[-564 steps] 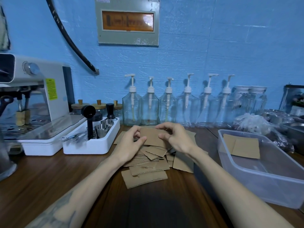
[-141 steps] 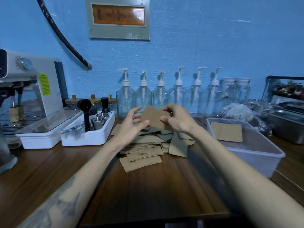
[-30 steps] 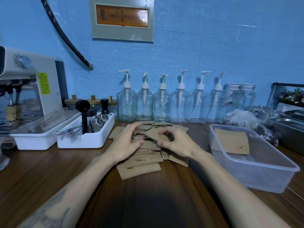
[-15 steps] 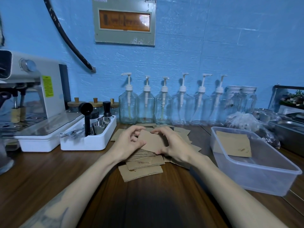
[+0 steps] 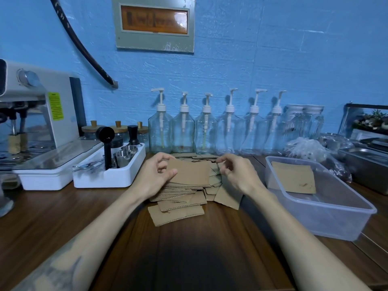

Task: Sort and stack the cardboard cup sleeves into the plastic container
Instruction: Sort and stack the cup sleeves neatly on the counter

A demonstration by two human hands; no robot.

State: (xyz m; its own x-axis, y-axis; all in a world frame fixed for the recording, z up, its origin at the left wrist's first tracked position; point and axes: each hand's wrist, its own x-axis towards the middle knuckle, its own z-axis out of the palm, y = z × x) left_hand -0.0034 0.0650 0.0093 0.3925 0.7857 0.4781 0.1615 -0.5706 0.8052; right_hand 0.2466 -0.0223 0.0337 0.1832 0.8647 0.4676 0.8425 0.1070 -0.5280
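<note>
A loose pile of brown cardboard cup sleeves (image 5: 178, 204) lies on the wooden counter in front of me. My left hand (image 5: 154, 175) pinches the left edge of one flat sleeve (image 5: 192, 173) held just above the pile. My right hand (image 5: 237, 173) hovers at that sleeve's right side with fingers curled, pinching toward the pile's sleeves; what it holds is unclear. The clear plastic container (image 5: 327, 215) stands to the right and holds a small stack of sleeves (image 5: 294, 179) at its far end.
A white tray (image 5: 109, 175) of metal cups and a tamper stands left of the pile, beside an espresso machine (image 5: 31, 122). Several glass pump bottles (image 5: 184, 131) line the blue wall. A plastic bag (image 5: 308, 147) and steel trays (image 5: 367, 158) sit at back right.
My right hand has let go of the sleeve's right edge and drawn slightly right. My left hand still holds the sleeve over the pile.
</note>
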